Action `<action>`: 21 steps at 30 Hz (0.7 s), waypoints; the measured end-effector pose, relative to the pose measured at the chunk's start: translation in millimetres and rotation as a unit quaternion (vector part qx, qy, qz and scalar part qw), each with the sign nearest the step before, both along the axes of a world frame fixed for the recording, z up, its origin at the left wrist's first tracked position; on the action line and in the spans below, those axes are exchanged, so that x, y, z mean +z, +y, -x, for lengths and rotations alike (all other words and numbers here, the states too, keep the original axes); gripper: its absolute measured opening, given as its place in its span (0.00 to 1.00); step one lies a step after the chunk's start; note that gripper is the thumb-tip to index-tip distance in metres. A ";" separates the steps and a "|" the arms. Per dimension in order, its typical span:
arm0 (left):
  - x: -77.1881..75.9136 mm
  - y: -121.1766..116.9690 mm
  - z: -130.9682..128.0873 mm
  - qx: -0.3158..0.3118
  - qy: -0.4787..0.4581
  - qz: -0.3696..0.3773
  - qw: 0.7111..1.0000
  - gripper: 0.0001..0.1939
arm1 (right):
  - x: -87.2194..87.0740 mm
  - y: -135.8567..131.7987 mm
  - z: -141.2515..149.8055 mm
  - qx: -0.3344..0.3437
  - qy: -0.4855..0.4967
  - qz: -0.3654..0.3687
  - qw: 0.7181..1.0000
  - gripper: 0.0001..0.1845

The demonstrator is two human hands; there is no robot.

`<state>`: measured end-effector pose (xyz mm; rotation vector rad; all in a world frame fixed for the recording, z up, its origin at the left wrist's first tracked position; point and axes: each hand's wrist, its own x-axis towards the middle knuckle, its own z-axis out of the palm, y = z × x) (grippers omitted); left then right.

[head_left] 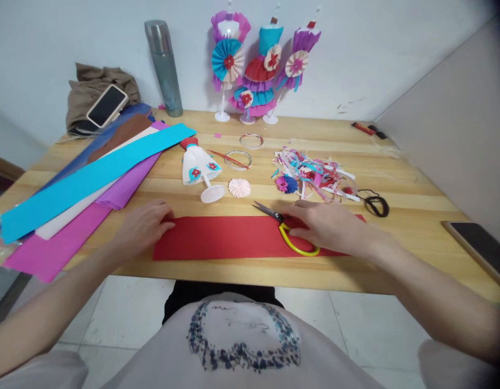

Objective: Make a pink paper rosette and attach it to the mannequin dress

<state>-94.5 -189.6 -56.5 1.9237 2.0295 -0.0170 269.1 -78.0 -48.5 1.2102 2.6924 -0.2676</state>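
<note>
Clock face centred on the middle of the view, over a wooden table (233,267). At nine o'clock, layered long paper strips (99,183), bright blue on top, with purple, pink, white, brown and dark blue beneath. At ten o'clock, beyond the strips, a crumpled brown cloth (85,100) bearing a pale-cased phone (107,106).

Between eight and nine, the left hand (146,227), fingers together and bent, at the upper left corner of a flat red paper strip (217,237); impossible to tell whether pinched on it. Red strip lying lengthwise along the near edge, from eight o'clock through six to just past three.

At eleven, against the wall, a standing grey-green flask (165,70). At ten, nearer the centre, a tipped-over white-skirted dress form (201,165) with red and blue flowers. Just above centre, a pale pleated rosette (239,188) and two thin rings. From eleven to one, by the wall, three dress forms (264,81) in colourful ruffled paper.

Near four, the right hand (326,224), fingers curled around yellow-handled scissors (300,249), blades pointing toward ten, over the red strip.

Near three, tangled paper scraps (318,173) and a black band (377,206). Past three, far right, a dark phone (482,246).
</note>
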 end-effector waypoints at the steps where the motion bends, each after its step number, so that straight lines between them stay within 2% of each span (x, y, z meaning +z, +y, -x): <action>1: 1.5 1.2 -0.2 0.006 -0.002 0.003 1.000 0.10 | -3.8 -3.7 -1.1 -0.006 -0.013 0.002 1.000 0.28; 3: 4.4 2.3 -0.2 0.017 -0.004 0.004 1.000 0.10 | -9.8 -8.6 -1.0 -0.022 -0.042 0.002 0.999 0.30; 6: 7.9 0.6 0.2 0.020 -0.021 -0.016 0.999 0.11 | -12.7 -10.5 0.5 -0.034 -0.055 -0.003 0.998 0.28; 10: 11.6 -3.9 -0.7 0.002 -0.012 -0.054 0.998 0.14 | -8.8 -9.0 2.0 -0.029 -0.056 0.017 0.998 0.31; 14: 14.6 -4.6 -3.7 -0.029 0.026 -0.066 0.997 0.16 | -2.5 -6.2 0.5 -0.016 -0.063 0.018 0.998 0.29; 16: 14.2 -3.9 -3.6 -0.023 0.032 -0.055 0.998 0.16 | 1.0 -4.0 -3.3 -0.014 -0.041 0.012 0.999 0.28; 21: 3.6 -5.2 4.3 0.001 0.023 -0.030 0.999 0.19 | 8.1 1.6 -15.7 -0.008 0.096 0.028 0.995 0.21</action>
